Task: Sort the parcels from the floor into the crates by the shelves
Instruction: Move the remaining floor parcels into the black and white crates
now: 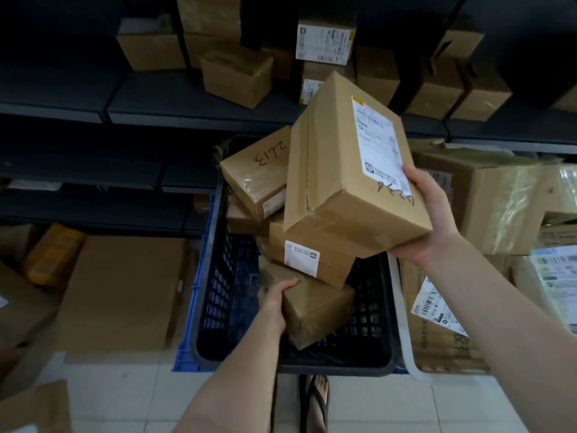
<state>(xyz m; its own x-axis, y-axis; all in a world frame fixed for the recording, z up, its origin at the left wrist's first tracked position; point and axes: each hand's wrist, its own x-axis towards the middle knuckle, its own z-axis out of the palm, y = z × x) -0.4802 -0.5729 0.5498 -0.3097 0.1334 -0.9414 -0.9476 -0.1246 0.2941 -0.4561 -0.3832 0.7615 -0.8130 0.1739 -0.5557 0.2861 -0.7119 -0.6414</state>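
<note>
My right hand (pixel 431 214) clamps the labelled box (pixel 349 170), frame centre | left hand (pixel 276 296) grips small box (pixel 315 304) | risk: leaning crate (pixel 215 276) stack topples if nudged.

1. I read "2413", handwritten upside down in marker, on the tilted parcel (pixel 254 173) in the black crate (pixel 215 285).
2. The white label (pixel 379 142) on the raised parcel (pixel 331 182) is too blurred for me.
</note>
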